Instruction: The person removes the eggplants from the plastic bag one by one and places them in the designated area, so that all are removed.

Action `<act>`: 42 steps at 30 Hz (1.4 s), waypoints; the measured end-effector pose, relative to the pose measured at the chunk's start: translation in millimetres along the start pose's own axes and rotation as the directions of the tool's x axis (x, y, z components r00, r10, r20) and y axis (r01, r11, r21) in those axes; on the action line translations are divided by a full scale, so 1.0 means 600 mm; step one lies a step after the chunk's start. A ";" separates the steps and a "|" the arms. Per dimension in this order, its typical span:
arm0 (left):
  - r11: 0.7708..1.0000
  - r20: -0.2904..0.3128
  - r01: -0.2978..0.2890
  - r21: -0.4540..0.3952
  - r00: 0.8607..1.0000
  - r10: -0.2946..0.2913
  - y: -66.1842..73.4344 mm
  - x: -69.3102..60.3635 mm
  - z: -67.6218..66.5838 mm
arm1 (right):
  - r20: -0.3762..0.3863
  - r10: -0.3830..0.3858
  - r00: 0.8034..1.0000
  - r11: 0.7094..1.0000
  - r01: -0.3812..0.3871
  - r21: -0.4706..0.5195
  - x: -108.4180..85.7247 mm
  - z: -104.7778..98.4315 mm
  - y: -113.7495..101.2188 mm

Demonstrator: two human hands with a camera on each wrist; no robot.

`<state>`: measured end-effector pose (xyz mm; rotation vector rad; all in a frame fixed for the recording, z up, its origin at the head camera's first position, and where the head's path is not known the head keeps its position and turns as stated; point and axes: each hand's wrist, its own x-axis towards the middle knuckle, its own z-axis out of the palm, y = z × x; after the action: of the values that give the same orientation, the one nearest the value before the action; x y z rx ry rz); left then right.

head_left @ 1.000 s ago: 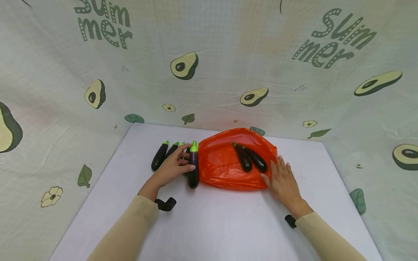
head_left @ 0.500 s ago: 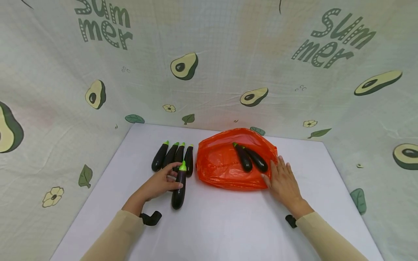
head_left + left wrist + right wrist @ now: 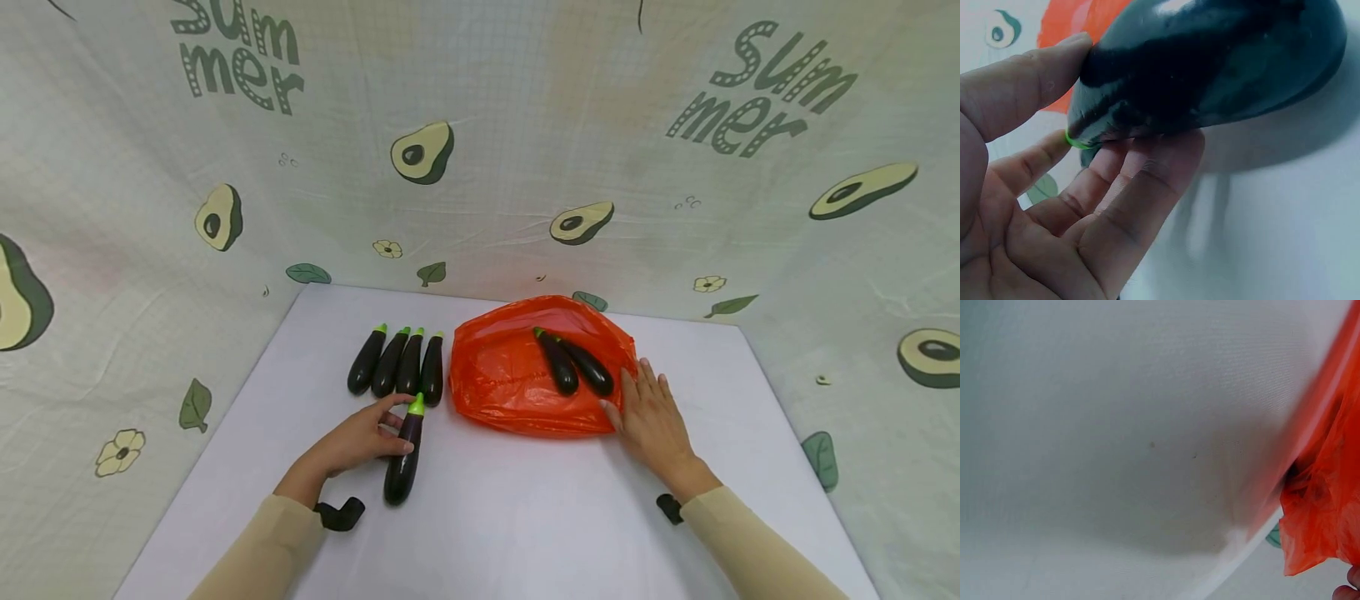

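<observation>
My left hand [image 3: 365, 440] pinches a dark purple eggplant [image 3: 403, 467] with a bright green cap between thumb and fingers, in front of a row of other eggplants. In the left wrist view, the held eggplant [image 3: 1222, 69] looms large, with a shadow on the surface below it. At the right side of a red plastic bag [image 3: 502, 392], my right hand [image 3: 656, 421] rests with straight fingers, the thumb touching the bag's edge. Two eggplants [image 3: 557, 362] lie on the bag. The right wrist view catches only fingertips [image 3: 1344, 592] beside the red plastic.
Several eggplants [image 3: 387, 364] lie side by side on the white table [image 3: 510, 517], left of the bag. A patterned cloth [image 3: 495, 150] with avocados and lettering hangs behind and at the sides.
My left hand has carried the eggplant from beside the bag's left edge toward the front left, uncovering the row behind. The right hand and the bag's two eggplants have stayed in place.
</observation>
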<state>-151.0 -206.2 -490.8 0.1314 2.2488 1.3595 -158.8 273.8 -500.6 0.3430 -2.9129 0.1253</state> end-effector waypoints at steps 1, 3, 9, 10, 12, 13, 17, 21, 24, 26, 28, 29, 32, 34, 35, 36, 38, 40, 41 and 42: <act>1.000 0.001 0.003 -0.002 1.000 -0.003 -0.001 -0.001 0.000 | 0.001 0.001 1.000 1.000 -0.001 0.001 0.000 0.000 0.000; 1.000 0.004 0.010 -0.006 1.000 -0.010 -0.003 -0.002 0.001 | 0.001 0.002 1.000 1.000 -0.002 0.002 0.000 -0.001 -0.001; 1.000 -0.014 0.023 -0.002 1.000 -0.023 -0.008 -0.003 0.006 | -0.004 0.003 1.000 1.000 -0.003 0.001 0.000 -0.002 -0.002; 1.000 -0.017 0.024 -0.001 1.000 -0.024 -0.009 -0.002 0.006 | -0.005 0.003 1.000 1.000 -0.003 0.003 0.000 -0.001 -0.002; 1.000 -0.021 0.023 -0.002 1.000 -0.023 -0.012 0.000 0.007 | -0.004 0.002 1.000 1.000 -0.002 0.005 0.000 -0.001 -0.002; 1.000 -0.020 0.024 -0.005 1.000 -0.024 -0.013 0.001 0.008 | -0.002 0.003 1.000 1.000 -0.003 0.005 0.000 0.000 -0.002; 1.000 -0.030 0.021 -0.002 0.999 -0.021 -0.015 0.006 0.011 | 0.007 0.007 1.000 1.000 -0.007 0.005 -0.002 0.001 0.000; 0.999 -0.053 0.029 0.020 0.998 -0.028 -0.013 0.009 0.012 | 0.015 0.014 1.000 1.000 -0.014 0.001 -0.003 0.000 0.000; 0.999 -0.066 0.032 0.040 0.997 -0.029 -0.013 0.012 0.013 | 0.019 0.020 1.000 1.000 -0.020 0.003 -0.003 -0.001 0.001; 0.999 -0.074 0.031 0.045 0.997 -0.027 -0.014 0.014 0.013 | 0.020 0.022 1.000 1.000 -0.022 0.003 -0.004 -0.001 0.001; 0.999 -0.080 0.028 0.042 0.996 -0.024 -0.014 0.015 0.013 | 0.022 0.024 0.999 1.000 -0.024 0.003 -0.004 0.000 0.001; 0.999 -0.081 0.024 0.041 0.997 -0.021 -0.014 0.015 0.013 | 0.023 0.024 0.999 1.000 -0.024 0.001 -0.004 0.000 0.001; 0.999 -0.088 0.021 0.041 0.996 -0.017 -0.015 0.015 0.013 | 0.027 0.024 0.999 1.000 -0.024 -0.002 -0.004 0.001 0.001; 0.999 -0.092 0.019 0.044 0.996 -0.015 -0.015 0.014 0.013 | 0.031 0.024 0.999 1.000 -0.024 -0.001 -0.004 0.002 0.001; 0.999 -0.094 0.018 0.046 0.995 -0.014 -0.015 0.014 0.013 | 0.032 0.023 0.999 1.000 -0.023 -0.001 -0.004 0.002 0.001; 0.999 -0.099 0.021 0.048 0.995 -0.016 -0.014 0.013 0.014 | 0.031 0.023 0.999 1.000 -0.023 0.001 -0.004 0.002 0.001; 0.998 -0.109 0.022 0.060 0.994 -0.015 -0.013 0.012 0.014 | 0.029 0.021 0.999 1.000 -0.021 0.001 -0.004 0.002 0.001; 0.997 -0.113 0.022 0.071 0.994 -0.014 -0.014 0.011 0.014 | 0.026 0.020 0.999 1.000 -0.020 0.001 -0.005 0.002 0.001; 0.997 -0.115 0.023 0.075 0.993 -0.014 -0.014 0.011 0.014 | 0.026 0.018 0.999 1.000 -0.018 0.000 -0.005 0.003 0.001; 0.997 -0.117 0.024 0.078 0.993 -0.015 -0.014 0.011 0.014 | 0.026 0.018 1.000 1.000 -0.018 0.000 -0.005 0.003 0.002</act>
<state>-151.1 -201.4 -503.7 0.0589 2.3950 1.2991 -156.7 275.2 -502.9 0.3204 -2.9419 0.1250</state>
